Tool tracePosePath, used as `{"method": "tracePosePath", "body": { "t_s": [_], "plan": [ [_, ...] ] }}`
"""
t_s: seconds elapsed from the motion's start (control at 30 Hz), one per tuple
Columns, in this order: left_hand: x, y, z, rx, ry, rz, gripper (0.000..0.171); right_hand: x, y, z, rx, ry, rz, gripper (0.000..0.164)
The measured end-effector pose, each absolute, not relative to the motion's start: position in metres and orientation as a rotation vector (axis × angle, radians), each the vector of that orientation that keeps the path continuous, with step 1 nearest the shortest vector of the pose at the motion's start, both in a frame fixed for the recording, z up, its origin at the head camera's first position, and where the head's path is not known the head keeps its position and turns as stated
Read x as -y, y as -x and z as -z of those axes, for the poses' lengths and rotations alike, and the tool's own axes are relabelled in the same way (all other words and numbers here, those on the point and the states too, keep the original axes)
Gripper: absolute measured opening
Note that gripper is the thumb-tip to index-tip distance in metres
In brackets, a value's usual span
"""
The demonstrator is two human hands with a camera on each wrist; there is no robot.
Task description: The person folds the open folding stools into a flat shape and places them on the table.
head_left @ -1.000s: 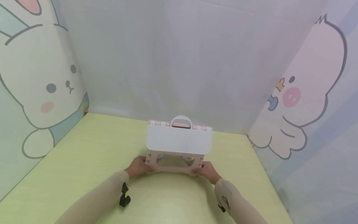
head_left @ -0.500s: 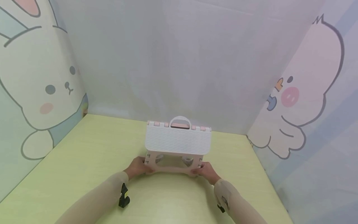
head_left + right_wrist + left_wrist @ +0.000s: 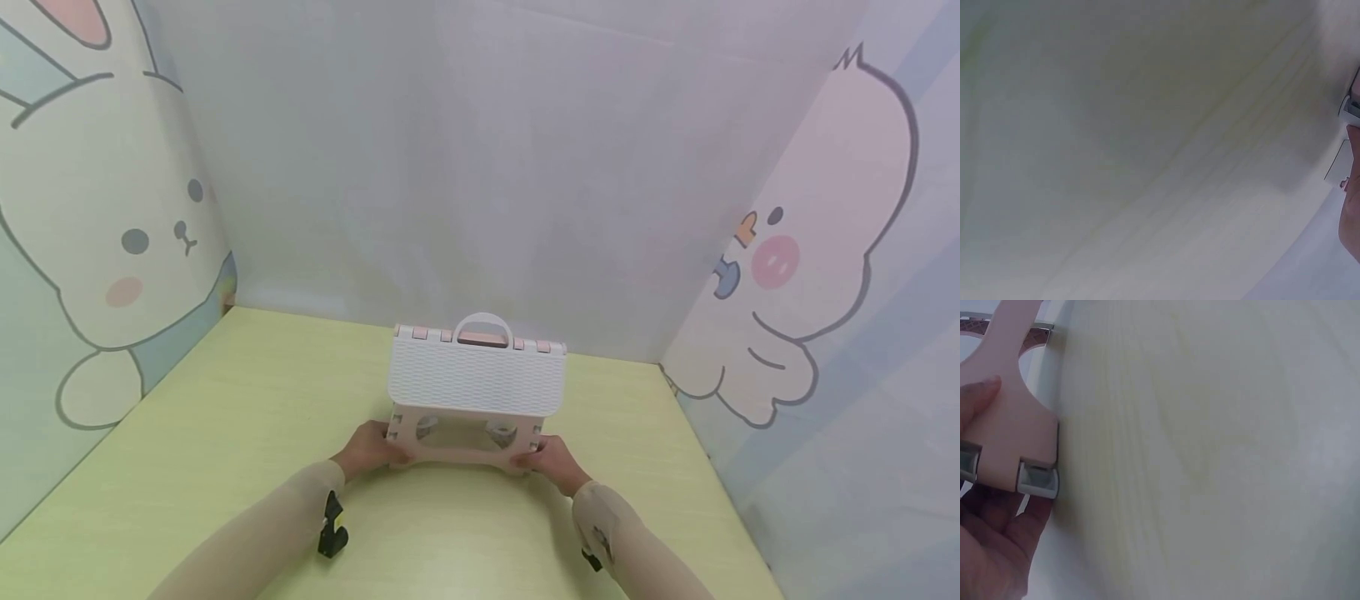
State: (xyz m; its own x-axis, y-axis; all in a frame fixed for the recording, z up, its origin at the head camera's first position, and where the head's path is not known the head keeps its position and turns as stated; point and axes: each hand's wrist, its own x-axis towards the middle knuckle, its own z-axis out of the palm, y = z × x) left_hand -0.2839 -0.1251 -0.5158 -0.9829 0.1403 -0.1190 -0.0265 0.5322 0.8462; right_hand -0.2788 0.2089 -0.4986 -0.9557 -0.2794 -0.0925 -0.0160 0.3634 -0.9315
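A folding step stool (image 3: pixel 477 375) with a white woven-textured panel, a pink leg frame and an arched white handle (image 3: pixel 483 321) stands near the back of the table. Its lower left corner is gripped by my left hand (image 3: pixel 371 447). In the left wrist view, the thumb of that hand (image 3: pixel 994 544) lies on the pink leg frame (image 3: pixel 1013 412) while the other fingers reach behind it. My right hand (image 3: pixel 553 461) holds the lower right corner. Only a sliver of the right hand (image 3: pixel 1351 212) shows at the right wrist view's edge, beside the stool's end (image 3: pixel 1350 109).
The pale yellow wood-grain table (image 3: pixel 450 533) extends around the stool. A plain light curtain (image 3: pixel 480 167) closes off the back, close behind the stool. Side curtains carry a printed rabbit (image 3: pixel 112 192) on the left and a printed chick (image 3: pixel 832 200) on the right.
Both hands keep their hold on the stool's lower corners. The whole scene shifts only slightly in the head view.
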Motion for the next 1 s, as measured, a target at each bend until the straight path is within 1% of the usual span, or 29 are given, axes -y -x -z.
{"method": "tracePosePath", "body": {
  "t_s": [0.3, 0.67, 1.0],
  "plan": [
    [0.125, 0.284, 0.514, -2.604, -0.112, -1.437, 0.037, -0.199, 0.264, 0.471, -2.403, 0.276, 1.595, 0.033],
    [0.124, 0.285, 0.515, -2.599, -0.095, -1.437, 0.036, -0.198, 0.264, 0.471, -2.417, 0.284, 1.586, 0.036],
    [0.124, 0.284, 0.516, -2.595, -0.092, -1.447, 0.037, -0.197, 0.264, 0.471, -2.415, 0.259, 1.592, 0.035]
  ]
}}
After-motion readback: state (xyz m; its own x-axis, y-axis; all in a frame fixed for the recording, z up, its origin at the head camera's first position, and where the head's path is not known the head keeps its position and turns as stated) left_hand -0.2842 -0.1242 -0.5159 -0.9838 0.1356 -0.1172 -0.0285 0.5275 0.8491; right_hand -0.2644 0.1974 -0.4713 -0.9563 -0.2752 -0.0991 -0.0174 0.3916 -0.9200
